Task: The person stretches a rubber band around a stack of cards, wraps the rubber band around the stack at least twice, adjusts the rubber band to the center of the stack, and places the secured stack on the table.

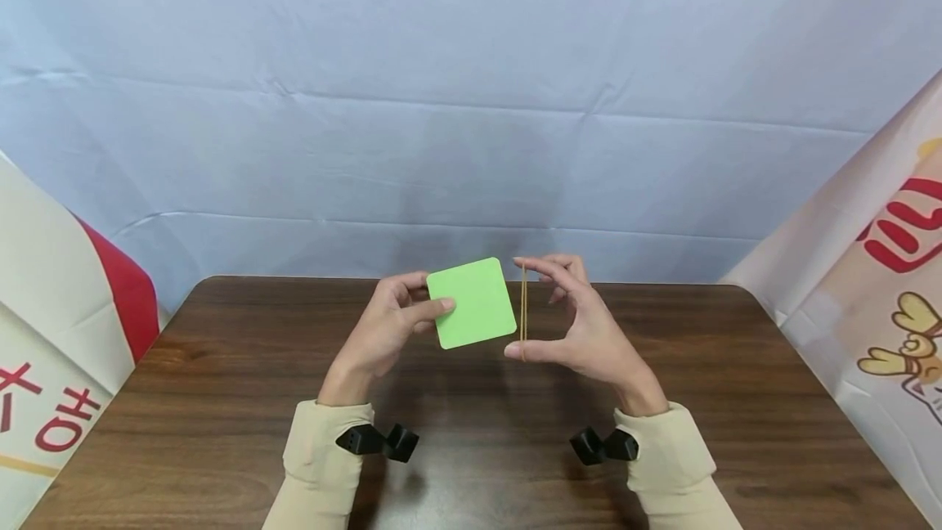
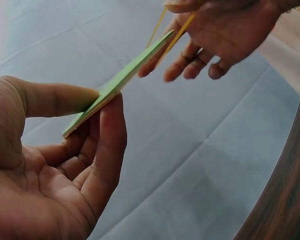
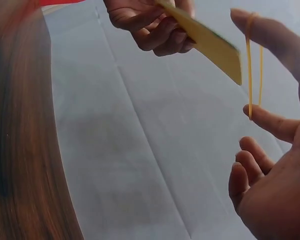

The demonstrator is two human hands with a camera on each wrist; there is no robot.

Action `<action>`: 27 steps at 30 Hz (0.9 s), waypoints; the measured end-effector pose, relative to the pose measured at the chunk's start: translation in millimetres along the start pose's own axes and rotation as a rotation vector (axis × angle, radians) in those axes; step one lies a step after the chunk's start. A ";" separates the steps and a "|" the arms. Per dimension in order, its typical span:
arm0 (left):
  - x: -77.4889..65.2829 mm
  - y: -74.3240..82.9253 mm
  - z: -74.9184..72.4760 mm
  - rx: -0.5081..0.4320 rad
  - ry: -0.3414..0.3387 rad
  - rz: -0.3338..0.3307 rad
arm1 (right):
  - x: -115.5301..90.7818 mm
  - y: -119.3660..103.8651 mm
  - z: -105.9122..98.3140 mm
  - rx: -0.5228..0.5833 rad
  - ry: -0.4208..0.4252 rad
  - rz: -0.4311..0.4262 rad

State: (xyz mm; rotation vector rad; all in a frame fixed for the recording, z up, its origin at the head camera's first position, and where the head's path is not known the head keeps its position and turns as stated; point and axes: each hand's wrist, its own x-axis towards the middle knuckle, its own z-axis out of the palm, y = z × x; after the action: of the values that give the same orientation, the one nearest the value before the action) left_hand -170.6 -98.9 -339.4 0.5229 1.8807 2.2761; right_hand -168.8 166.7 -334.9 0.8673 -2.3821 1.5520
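My left hand [image 1: 386,325] pinches a light green square card [image 1: 478,301] with rounded corners, thumb on the green face and fingers behind. Edge-on in the left wrist view, the card [image 2: 125,75] looks thin; its other face [image 3: 212,47] is yellow in the right wrist view. A yellow rubber band [image 1: 523,309] is stretched upright between the thumb and index finger of my right hand [image 1: 589,325]. Those two fingers are spread apart inside the loop [image 3: 249,65], the others loosely bent. The card's right edge is close beside the band, both above the table's far part.
Beneath the hands lies a dark brown wooden table [image 1: 478,448]. Behind it hangs a creased pale blue cloth [image 1: 471,145]. Printed cloths flank the table, one at the left [image 1: 66,334] and one at the right [image 1: 868,301]. Both wrists carry small black cameras.
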 end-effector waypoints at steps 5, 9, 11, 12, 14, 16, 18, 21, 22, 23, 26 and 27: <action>-1.1 1.0 -1.9 -0.030 -0.041 -0.068 | -0.2 -0.8 2.1 -0.035 -0.059 -0.027; -1.2 0.6 -3.2 -0.024 -0.079 -0.100 | -0.4 -0.7 4.0 -0.034 -0.107 -0.030; -1.1 -0.1 -3.0 -0.023 -0.100 -0.111 | -0.6 -0.2 4.9 -0.033 -0.124 -0.032; -0.9 -0.3 -2.5 -0.023 -0.111 -0.114 | -0.8 0.1 5.4 -0.033 -0.131 -0.035; -0.9 -0.5 -1.2 -0.024 -0.136 -0.118 | -1.0 0.8 6.3 -0.030 -0.140 -0.042; -0.9 -0.9 0.4 -0.020 -0.161 -0.119 | -1.2 1.1 7.2 -0.030 -0.150 -0.045; -0.8 -0.9 2.0 -0.020 -0.179 -0.122 | -1.3 0.9 8.0 -0.031 -0.161 -0.045; -1.1 -0.4 3.9 -0.017 -0.191 -0.128 | -1.5 -0.2 9.3 -0.027 -0.170 -0.035; -1.3 -0.4 4.2 -0.018 -0.195 -0.127 | -1.5 -0.4 9.8 -0.026 -0.173 -0.031; -1.5 -0.1 4.4 -0.021 -0.196 -0.125 | -1.4 -0.8 10.4 -0.022 -0.175 -0.029; -1.9 0.5 4.9 -0.038 -0.199 -0.102 | -1.1 -1.3 11.9 -0.008 -0.180 -0.024; -1.8 0.4 4.9 -0.044 -0.198 -0.086 | -0.9 -1.5 12.3 -0.005 -0.182 -0.026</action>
State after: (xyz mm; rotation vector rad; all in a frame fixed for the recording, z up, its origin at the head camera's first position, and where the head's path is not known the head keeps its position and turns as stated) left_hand -167.1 -95.0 -338.6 0.6224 1.7211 2.1211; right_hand -165.1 155.8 -339.5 1.0772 -2.4848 1.5164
